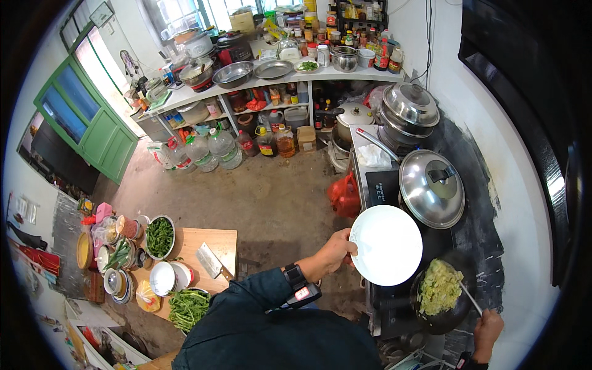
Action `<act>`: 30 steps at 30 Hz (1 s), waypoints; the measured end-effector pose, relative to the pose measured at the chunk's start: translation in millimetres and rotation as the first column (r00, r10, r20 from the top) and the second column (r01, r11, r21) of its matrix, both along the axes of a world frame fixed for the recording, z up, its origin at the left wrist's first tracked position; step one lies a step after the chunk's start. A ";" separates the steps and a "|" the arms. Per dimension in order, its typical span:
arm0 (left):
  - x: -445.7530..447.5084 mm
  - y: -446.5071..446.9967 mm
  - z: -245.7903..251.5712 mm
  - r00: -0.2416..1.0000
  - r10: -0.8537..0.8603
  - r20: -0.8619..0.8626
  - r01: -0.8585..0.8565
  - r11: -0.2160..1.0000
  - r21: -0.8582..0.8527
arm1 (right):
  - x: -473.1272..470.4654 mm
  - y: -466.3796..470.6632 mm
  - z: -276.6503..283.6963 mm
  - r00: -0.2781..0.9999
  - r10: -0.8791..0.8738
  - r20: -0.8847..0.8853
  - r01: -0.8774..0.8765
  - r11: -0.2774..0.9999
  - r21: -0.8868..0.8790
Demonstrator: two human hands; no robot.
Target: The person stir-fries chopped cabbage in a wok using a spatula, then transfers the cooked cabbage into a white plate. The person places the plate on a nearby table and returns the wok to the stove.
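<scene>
My left hand grips the near rim of a round white plate, tilted so its bare inner face shows. Below it to the right, a dark wok sits on the stove with a heap of chopped pale green and yellow cabbage-like food. My right hand is closed around the metal handle of a cooking utensil. The utensil's far end is hidden in the food. The plate hangs over the cooktop, apart from the wok.
A lidded pan stands beyond the plate, with a stacked steamer farther back. Left, a wooden table carries a cleaver, bowls and leafy greens. Large water bottles stand on the floor by the counter.
</scene>
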State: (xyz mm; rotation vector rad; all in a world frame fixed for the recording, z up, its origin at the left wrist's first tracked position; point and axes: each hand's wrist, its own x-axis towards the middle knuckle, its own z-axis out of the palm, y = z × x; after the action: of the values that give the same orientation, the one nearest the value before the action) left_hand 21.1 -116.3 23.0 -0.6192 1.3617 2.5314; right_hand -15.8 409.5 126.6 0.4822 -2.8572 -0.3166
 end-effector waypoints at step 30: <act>-13.8 28.6 4.3 0.997 -0.043 -0.058 0.044 0.999 0.023 | 54.3 -17.6 24.8 0.850 -0.510 0.131 0.502 0.860 0.089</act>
State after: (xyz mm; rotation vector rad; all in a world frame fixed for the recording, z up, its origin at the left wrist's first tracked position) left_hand 7.3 -87.7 27.4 -0.5102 1.3456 2.5457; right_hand 38.5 391.9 151.4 -0.2740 -3.0899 -0.4578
